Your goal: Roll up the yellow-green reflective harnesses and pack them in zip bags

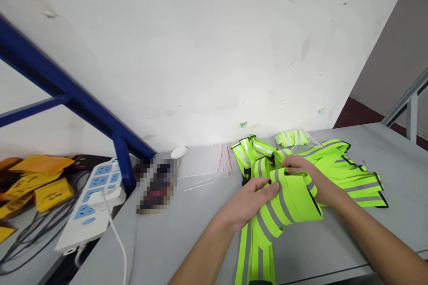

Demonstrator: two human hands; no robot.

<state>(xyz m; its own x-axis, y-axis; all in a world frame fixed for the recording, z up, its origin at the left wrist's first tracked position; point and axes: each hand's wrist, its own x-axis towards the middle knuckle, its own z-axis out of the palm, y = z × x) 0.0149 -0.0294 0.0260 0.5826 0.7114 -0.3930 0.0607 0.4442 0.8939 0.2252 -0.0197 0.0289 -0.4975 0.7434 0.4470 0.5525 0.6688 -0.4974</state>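
A neon-yellow reflective strap [287, 196] with grey stripes is gathered in loose folds between my hands. My left hand [252, 202] pinches its left edge between thumb and fingers. Behind the folds, my right hand [306, 171] is closed on the strap, its fingertips partly hidden by the fabric. Lengths of strap [254, 254] hang down toward the table's front edge. More straps with black buckles [254, 151] lie just beyond my hands. A pile of similar straps [354, 178] spreads to the right.
Clear zip bags [203, 164] lie left of the straps; a filled bag [294, 138] is by the wall. A white power strip [96, 200] with a cable [117, 236], a blue metal frame [100, 116] and yellow packets [53, 193] are on the left.
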